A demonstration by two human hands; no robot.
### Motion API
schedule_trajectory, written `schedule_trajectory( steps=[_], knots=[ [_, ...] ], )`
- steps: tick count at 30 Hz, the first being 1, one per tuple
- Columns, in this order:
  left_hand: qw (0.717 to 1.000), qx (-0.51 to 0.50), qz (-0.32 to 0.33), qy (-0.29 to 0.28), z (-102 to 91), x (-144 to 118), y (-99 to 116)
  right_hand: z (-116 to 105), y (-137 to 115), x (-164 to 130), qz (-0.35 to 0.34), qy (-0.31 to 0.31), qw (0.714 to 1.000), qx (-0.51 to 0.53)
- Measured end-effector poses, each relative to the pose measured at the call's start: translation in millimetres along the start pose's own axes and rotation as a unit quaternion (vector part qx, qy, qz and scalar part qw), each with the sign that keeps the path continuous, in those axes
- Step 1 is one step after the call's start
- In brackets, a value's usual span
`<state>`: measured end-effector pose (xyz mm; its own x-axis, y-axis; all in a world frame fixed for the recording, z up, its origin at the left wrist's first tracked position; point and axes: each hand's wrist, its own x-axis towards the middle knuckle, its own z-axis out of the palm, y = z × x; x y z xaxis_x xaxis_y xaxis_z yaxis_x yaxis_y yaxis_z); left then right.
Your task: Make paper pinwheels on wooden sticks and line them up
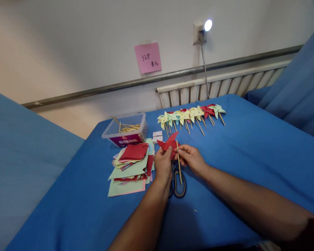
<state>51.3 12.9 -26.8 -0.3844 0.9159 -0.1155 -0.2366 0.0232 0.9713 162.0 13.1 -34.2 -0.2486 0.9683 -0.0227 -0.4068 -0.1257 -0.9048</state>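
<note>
A red paper pinwheel (170,142) is gripped by my left hand (162,164), its pointed blades showing above the fingers. My right hand (192,159) pinches a thin wooden stick (179,167) near its upper end, against the right side of the red paper. The stick points down toward me. Under both hands lies a pair of dark-handled scissors (183,193) on the blue cloth; the blades are mostly hidden. Left of my left hand, a stack of coloured paper squares (132,167) has red and pale green sheets on top.
Behind the paper, a clear plastic box (143,127) holds several wooden sticks (131,128). Two small white boxes (157,137) stand beside it. Finished pinwheels (196,113) lie in a row at the back of the blue-covered table (238,157), near the radiator (225,85).
</note>
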Motion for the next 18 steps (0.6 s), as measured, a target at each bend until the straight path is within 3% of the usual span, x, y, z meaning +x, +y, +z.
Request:
schedule_trajectory(
  steps=[9, 18],
  knots=[
    [0.999, -0.043, -0.026, -0.001, 1.5, 2, -3, 4, -14, -6, 0.004, 0.051, 0.995, 0.081],
    [0.999, -0.041, -0.017, -0.014, 0.5, 0, -1, 3, -11, -5, 0.003, 0.051, 0.995, 0.083]
  ],
)
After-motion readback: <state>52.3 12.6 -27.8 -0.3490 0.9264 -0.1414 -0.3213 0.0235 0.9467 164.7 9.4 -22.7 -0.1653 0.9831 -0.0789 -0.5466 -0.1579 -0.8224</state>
